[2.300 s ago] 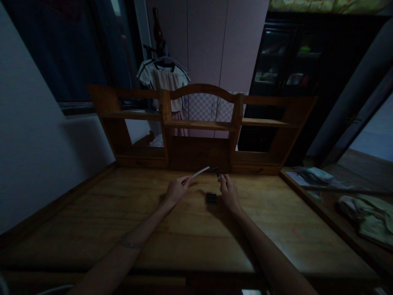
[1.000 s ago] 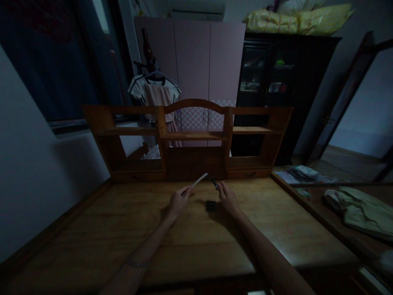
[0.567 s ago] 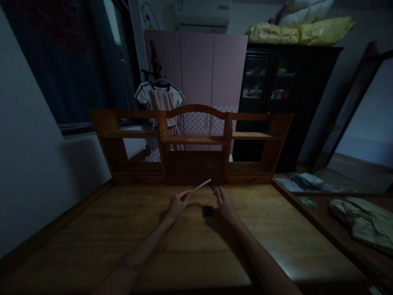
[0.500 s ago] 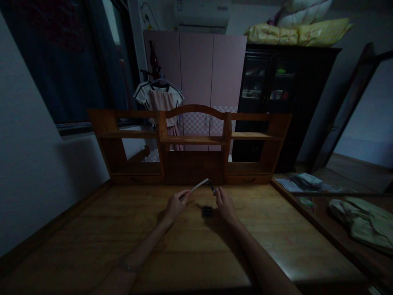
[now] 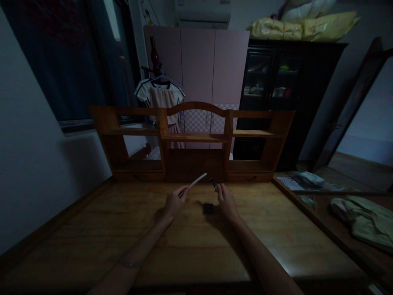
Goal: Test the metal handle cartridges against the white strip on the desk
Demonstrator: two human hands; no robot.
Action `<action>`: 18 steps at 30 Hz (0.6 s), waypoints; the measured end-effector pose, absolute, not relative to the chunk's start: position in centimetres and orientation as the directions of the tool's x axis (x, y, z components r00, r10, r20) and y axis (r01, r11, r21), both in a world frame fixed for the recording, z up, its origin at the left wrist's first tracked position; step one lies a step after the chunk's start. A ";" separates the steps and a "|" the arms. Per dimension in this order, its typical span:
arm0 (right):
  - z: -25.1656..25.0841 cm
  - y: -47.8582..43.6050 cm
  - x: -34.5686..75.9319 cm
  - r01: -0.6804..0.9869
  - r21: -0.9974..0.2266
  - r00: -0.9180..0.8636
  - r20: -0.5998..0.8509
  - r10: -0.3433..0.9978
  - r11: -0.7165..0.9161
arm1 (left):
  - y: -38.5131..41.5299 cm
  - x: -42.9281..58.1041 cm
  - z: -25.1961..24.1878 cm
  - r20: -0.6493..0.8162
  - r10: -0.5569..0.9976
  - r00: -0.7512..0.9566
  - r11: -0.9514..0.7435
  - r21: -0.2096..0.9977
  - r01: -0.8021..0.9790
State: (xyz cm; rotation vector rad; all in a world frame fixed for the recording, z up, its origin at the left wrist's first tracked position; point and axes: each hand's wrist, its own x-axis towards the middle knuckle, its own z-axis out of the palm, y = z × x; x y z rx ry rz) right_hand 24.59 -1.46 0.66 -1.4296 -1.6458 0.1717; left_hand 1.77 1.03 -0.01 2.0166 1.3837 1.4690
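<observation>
My left hand [image 5: 175,202] is closed around a slim pale stick [image 5: 198,179], slightly curved, which points up and to the right. A dark part shows at the stick's lower end, beside my fingers. In my right hand [image 5: 226,201], a small dark tool [image 5: 213,183] with a short crosswise head, like a razor, is gripped by its handle. Its head is close to the stick's tip, with a gap between them. A small black ribbed block [image 5: 208,208] lies on the wooden desk [image 5: 147,237] between my hands. Dim light hides its finer detail.
A wooden shelf unit [image 5: 196,138] with compartments stands along the desk's back edge. To the left is a white wall [image 5: 27,164]. Past the desk's right rim lie a pale green cloth bag [image 5: 362,221] and some papers [image 5: 302,180]. Pink and black cabinets stand behind.
The stick's tip and the tool's head have moved apart from close together. The tool has tilted more upright, and my right hand has shifted slightly up and right. The view has shifted a little.
</observation>
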 end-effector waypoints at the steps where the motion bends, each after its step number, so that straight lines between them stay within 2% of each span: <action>1: 0.7 -1.5 24.5 0.720 -0.614 0.086 0.541 0.837 0.323 | 1.0 1.8 0.0 0.585 0.810 0.032 -0.519 0.692 0.501; 5: 0.6 -1.4 24.4 0.751 -0.569 0.052 0.557 0.829 0.335 | 1.1 2.2 -0.1 0.598 0.798 0.075 -0.561 0.693 0.453; 10: 0.5 -1.4 24.5 0.768 -0.557 0.063 0.557 0.828 0.316 | 1.2 2.2 -0.2 0.566 0.823 0.049 -0.519 0.716 0.467; 13: 0.7 -1.6 24.4 0.765 -0.559 0.060 0.555 0.830 0.319 | 0.9 2.3 -0.2 0.583 0.809 0.081 -0.552 0.704 0.447; 18: 0.7 -1.8 24.3 0.771 -0.563 0.069 0.538 0.840 0.298 | 0.9 2.7 -0.2 0.553 0.830 0.075 -0.510 0.697 0.505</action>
